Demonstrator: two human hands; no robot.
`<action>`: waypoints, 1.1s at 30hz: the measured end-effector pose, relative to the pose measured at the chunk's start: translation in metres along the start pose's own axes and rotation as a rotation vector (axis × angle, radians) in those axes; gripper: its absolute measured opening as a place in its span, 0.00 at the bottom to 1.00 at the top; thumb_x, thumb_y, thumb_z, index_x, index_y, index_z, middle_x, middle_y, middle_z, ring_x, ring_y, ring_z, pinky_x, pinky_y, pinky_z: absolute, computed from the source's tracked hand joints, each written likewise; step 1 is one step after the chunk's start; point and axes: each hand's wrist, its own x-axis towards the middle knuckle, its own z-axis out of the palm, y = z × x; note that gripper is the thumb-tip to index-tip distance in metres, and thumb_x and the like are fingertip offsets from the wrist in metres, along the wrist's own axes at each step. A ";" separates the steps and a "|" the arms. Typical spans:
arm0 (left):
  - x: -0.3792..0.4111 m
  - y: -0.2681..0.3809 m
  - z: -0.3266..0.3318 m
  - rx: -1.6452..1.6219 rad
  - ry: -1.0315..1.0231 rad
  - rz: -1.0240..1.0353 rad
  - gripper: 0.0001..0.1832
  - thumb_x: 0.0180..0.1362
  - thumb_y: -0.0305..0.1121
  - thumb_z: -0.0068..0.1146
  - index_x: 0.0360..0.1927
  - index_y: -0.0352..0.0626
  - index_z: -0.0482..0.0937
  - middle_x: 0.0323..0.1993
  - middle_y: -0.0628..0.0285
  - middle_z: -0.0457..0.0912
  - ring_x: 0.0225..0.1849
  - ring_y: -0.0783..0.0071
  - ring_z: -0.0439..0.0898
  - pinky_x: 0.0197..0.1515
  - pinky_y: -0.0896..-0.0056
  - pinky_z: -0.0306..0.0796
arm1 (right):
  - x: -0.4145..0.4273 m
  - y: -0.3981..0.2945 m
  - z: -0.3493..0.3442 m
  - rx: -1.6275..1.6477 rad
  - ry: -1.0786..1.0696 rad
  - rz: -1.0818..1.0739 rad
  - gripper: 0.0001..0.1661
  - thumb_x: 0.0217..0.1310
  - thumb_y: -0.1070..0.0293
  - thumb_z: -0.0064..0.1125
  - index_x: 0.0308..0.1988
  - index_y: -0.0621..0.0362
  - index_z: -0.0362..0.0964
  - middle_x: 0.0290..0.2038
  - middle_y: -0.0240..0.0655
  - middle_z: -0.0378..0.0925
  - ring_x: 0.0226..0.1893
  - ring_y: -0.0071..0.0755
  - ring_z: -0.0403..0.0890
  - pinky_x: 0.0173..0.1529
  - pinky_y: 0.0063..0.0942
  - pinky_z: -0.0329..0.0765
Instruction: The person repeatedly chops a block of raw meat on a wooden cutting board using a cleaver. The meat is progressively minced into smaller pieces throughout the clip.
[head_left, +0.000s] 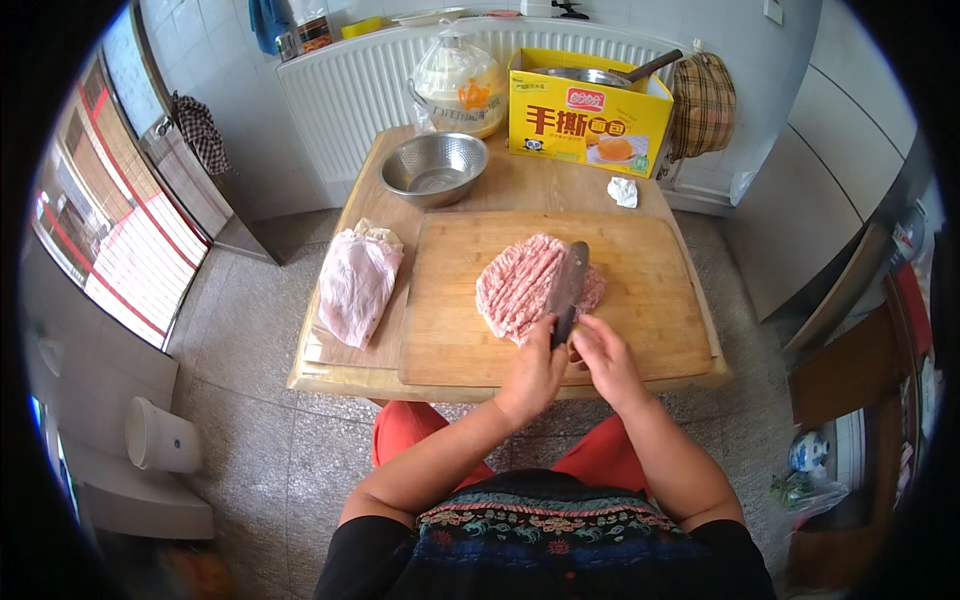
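A flat mound of minced meat (517, 289) lies on the wooden cutting board (645, 300), its surface marked with slanting ridges. A cleaver (570, 281) stands with its blade against the right part of the mound, its dark handle pointing towards me. My left hand (538, 367) is closed around the left side of that handle. Just right of the handle is my right hand (606, 360), fingers bent and close to it; whether they touch it is hard to tell.
Left of the board lies a crumpled pale plastic bag (361, 285). Behind it are a steel bowl (435, 171) and a tied plastic bag (459, 90). A yellow cardboard box (589, 124) holding a pan stands at the table's back right, near a crumpled white tissue (622, 193).
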 end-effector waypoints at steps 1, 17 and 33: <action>-0.002 -0.003 0.008 -0.035 0.015 0.117 0.21 0.64 0.28 0.50 0.60 0.33 0.65 0.37 0.39 0.78 0.36 0.45 0.81 0.40 0.51 0.73 | 0.004 0.001 0.007 0.076 -0.047 0.049 0.16 0.69 0.62 0.56 0.48 0.64 0.70 0.33 0.32 0.76 0.31 0.22 0.75 0.37 0.23 0.74; 0.019 -0.120 -0.132 0.408 0.408 0.035 0.09 0.60 0.26 0.55 0.41 0.37 0.82 0.37 0.50 0.81 0.35 0.52 0.82 0.40 0.59 0.75 | 0.040 -0.020 -0.001 -0.788 -0.290 -0.088 0.36 0.68 0.74 0.47 0.72 0.49 0.48 0.50 0.62 0.75 0.44 0.64 0.80 0.49 0.44 0.77; 0.012 -0.111 -0.133 0.299 0.381 -0.018 0.08 0.60 0.27 0.55 0.39 0.36 0.83 0.35 0.51 0.81 0.35 0.53 0.81 0.39 0.63 0.74 | 0.063 -0.038 -0.020 -0.869 -0.206 0.028 0.37 0.68 0.69 0.50 0.71 0.34 0.51 0.37 0.58 0.79 0.35 0.59 0.81 0.43 0.45 0.77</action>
